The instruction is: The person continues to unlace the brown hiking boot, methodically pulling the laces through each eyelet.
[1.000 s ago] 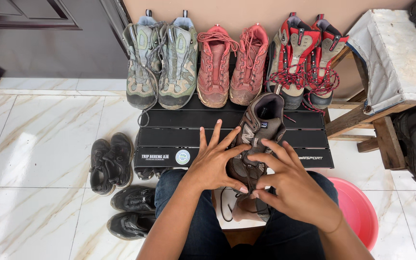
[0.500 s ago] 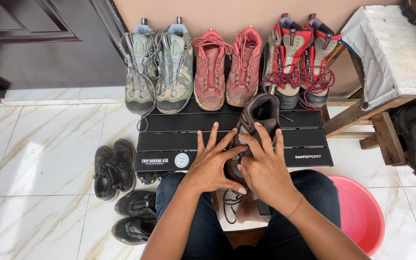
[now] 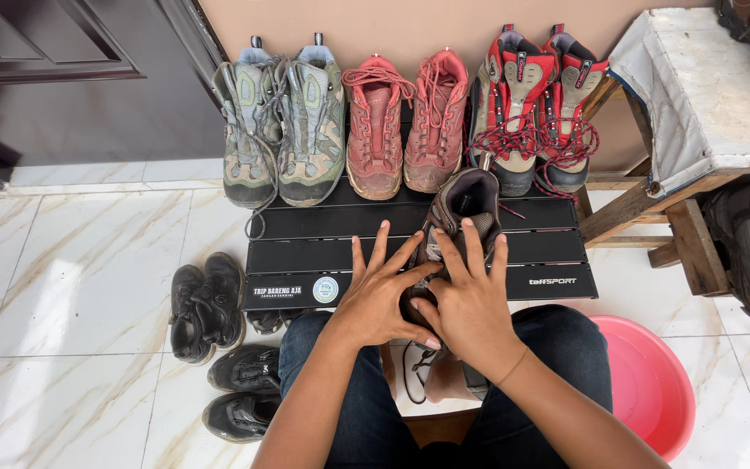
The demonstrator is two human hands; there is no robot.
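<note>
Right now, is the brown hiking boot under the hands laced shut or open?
Open: the brown hiking boot's collar gapes, a loose lace hangs below the hands.
</note>
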